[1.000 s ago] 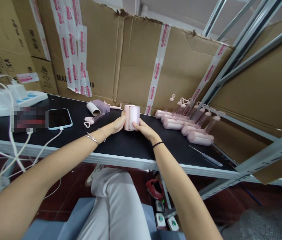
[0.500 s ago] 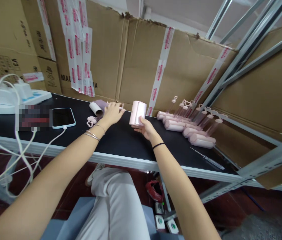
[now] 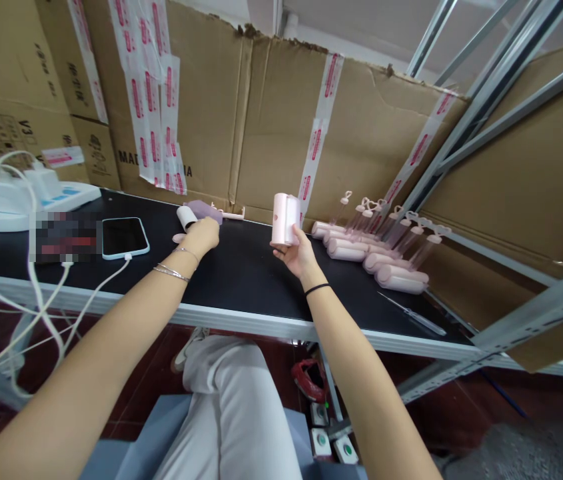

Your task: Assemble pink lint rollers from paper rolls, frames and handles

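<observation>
My right hand [image 3: 297, 252] holds a pale pink cylindrical roller case [image 3: 284, 219] upright, lifted above the black table [image 3: 246, 280]. My left hand [image 3: 201, 235] rests on the table further left, its fingers curled around a small pink roller handle [image 3: 178, 238], of which only the end shows. Just behind that hand lie a white roll [image 3: 186, 217] and a purple piece [image 3: 205, 210]. A thin pink stick [image 3: 232, 215] lies against the cardboard wall.
A row of several finished pink rollers [image 3: 376, 257] lies at the right. A thin metal tool [image 3: 411, 315] sits near the front edge. At the left are a phone [image 3: 125, 237] on a cable, a power strip [image 3: 26, 197] and white cords. Cardboard [image 3: 261, 120] backs the table.
My left hand let go of the pink case, reached left and closed over the handle on the table. My right hand lifted the case and moved it slightly right.
</observation>
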Demonstrator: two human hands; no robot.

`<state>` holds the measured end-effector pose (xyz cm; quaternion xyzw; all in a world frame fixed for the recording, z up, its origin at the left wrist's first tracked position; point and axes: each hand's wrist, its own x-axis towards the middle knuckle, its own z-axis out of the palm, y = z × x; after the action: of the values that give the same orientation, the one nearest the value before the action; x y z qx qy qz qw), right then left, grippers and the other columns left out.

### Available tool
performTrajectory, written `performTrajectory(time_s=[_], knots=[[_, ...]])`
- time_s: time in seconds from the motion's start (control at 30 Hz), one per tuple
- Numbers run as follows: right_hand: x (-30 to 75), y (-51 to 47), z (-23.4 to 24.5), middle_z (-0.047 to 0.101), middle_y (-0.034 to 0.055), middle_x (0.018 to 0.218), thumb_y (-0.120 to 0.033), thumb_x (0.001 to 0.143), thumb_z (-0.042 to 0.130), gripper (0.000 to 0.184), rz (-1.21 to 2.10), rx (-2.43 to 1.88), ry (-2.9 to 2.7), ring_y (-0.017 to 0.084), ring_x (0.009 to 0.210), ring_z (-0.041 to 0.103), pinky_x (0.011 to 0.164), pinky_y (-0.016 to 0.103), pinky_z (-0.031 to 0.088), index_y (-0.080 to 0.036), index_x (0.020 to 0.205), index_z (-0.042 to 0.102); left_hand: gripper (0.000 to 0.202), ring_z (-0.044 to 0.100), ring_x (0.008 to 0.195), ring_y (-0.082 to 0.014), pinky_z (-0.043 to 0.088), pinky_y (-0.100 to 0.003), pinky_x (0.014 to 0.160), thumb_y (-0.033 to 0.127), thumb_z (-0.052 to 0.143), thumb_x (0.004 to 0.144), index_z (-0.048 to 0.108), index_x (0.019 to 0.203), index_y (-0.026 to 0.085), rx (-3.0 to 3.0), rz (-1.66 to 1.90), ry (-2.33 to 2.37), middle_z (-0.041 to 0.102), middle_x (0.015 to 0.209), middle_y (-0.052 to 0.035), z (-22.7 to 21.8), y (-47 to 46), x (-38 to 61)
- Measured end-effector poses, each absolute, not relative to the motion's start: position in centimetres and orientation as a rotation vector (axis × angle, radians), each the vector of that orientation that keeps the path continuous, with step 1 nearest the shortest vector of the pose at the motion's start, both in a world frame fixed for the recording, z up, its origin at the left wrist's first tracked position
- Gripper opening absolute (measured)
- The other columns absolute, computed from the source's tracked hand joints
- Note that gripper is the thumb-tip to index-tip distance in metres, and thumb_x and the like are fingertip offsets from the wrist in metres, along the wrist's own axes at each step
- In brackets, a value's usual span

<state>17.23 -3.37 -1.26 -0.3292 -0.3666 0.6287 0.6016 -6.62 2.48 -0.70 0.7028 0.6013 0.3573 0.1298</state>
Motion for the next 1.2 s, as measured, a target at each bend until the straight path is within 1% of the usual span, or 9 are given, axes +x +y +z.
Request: performTrajectory(time_s=[0.07, 0.1, 0.17, 0.27, 0.43, 0.67, 0.9, 1.1, 1.2], knots=[[17.2, -3.4, -1.3, 0.064, -0.0019, 0.067, -0.048, 0.078, 0.062, 0.031, 1.414, -0.809, -0.845, 0.012, 0.056, 0.062, 0.05, 0.022, 0.049, -0.02, 0.089, 0.057, 0.012, 0.063, 0.101, -0.0377, 0.044, -0.043, 0.093, 0.026, 0.065, 0.068, 0.058, 0.066, 0.017, 2.163, 0.857, 1.765, 0.066, 0.079, -0.017, -0.2, 2.1, -5.7], [17.1, -3.4, -1.3, 0.063, -0.0027, 0.065, -0.046, 0.077, 0.063, 0.029, 1.39, -0.839, -0.838, 0.012, 0.055, 0.06, 0.049, 0.022, 0.048, -0.02, 0.088, 0.057, 0.01, 0.065, 0.096, -0.0348, 0.045, -0.041, 0.093, 0.026, 0.062, 0.07, 0.059, 0.068, 0.017, 2.246, 0.808, 1.696, 0.066, 0.078, -0.0147, 0.0, 1.9, -5.0], [17.1, -3.3, -1.4, 0.061, -0.0039, 0.063, -0.041, 0.076, 0.065, 0.024, 1.351, -0.898, -0.822, 0.01, 0.052, 0.057, 0.046, 0.021, 0.047, -0.02, 0.085, 0.056, 0.013, 0.065, 0.093, -0.0301, 0.045, -0.039, 0.093, 0.026, 0.054, 0.076, 0.063, 0.08, 0.017, 2.395, 0.851, 1.462, 0.067, 0.087, -0.0127, 0.1, 1.4, -3.8], [17.2, -3.1, -1.5, 0.06, -0.0039, 0.062, -0.039, 0.077, 0.062, 0.021, 1.339, -0.943, -0.794, 0.01, 0.051, 0.056, 0.044, 0.02, 0.046, -0.02, 0.084, 0.056, 0.023, 0.062, 0.099, -0.0282, 0.044, -0.038, 0.094, 0.025, 0.051, 0.078, 0.06, 0.097, 0.017, 2.511, 0.948, 1.284, 0.065, 0.104, -0.0143, -0.3, 0.6, -2.4], [17.7, -2.9, -1.3, 0.06, -0.0038, 0.063, -0.039, 0.08, 0.058, 0.021, 1.308, -0.913, -0.709, 0.01, 0.051, 0.055, 0.043, 0.02, 0.044, -0.02, 0.087, 0.058, 0.029, 0.064, 0.091, -0.0249, 0.046, -0.036, 0.087, 0.029, 0.046, 0.086, 0.049, 0.114, 0.022, 2.494, 0.864, 1.273, 0.066, 0.101, -0.0105, -0.6, -0.1, -2.0], [17.7, -3.1, -1.2, 0.06, -0.0043, 0.062, -0.037, 0.077, 0.061, 0.018, 1.299, -0.898, -0.715, 0.01, 0.052, 0.055, 0.044, 0.021, 0.044, -0.02, 0.084, 0.058, 0.031, 0.063, 0.092, -0.0232, 0.045, -0.035, 0.089, 0.028, 0.055, 0.081, 0.05, 0.111, 0.022, 2.472, 1.028, 1.163, 0.065, 0.1, -0.0079, -0.4, -0.1, -2.2], [17.8, -2.9, -1.3, 0.06, -0.005, 0.063, -0.036, 0.076, 0.061, 0.017, 1.29, -0.891, -0.738, 0.01, 0.052, 0.055, 0.043, 0.021, 0.044, -0.021, 0.084, 0.058, 0.033, 0.061, 0.076, -0.019, 0.047, -0.034, 0.081, 0.028, 0.057, 0.08, 0.049, 0.111, 0.022, 2.574, 0.984, 1.207, 0.064, 0.104, -0.0079, -0.2, -0.4, -2.4], [17.9, -2.7, -1.5, 0.059, -0.0054, 0.065, -0.037, 0.073, 0.064, 0.02, 1.25, -0.898, -0.811, 0.01, 0.054, 0.054, 0.043, 0.02, 0.045, -0.022, 0.085, 0.057, 0.029, 0.06, 0.097, -0.0242, 0.046, -0.036, 0.089, 0.025, 0.054, 0.082, 0.05, 0.11, 0.02, 2.682, 1.029, 1.149, 0.062, 0.105, -0.0106, -0.4, 0.0, -2.6], [18.0, -2.7, -1.5, 0.058, -0.0049, 0.066, -0.037, 0.074, 0.063, 0.02, 1.249, -0.895, -0.816, 0.01, 0.055, 0.055, 0.043, 0.021, 0.045, -0.022, 0.085, 0.057, 0.029, 0.059, 0.102, -0.0247, 0.044, -0.037, 0.093, 0.022, 0.053, 0.082, 0.05, 0.111, 0.018, 2.693, 1.048, 1.158, 0.061, 0.107, -0.0116, -0.5, -0.1, -2.4]])
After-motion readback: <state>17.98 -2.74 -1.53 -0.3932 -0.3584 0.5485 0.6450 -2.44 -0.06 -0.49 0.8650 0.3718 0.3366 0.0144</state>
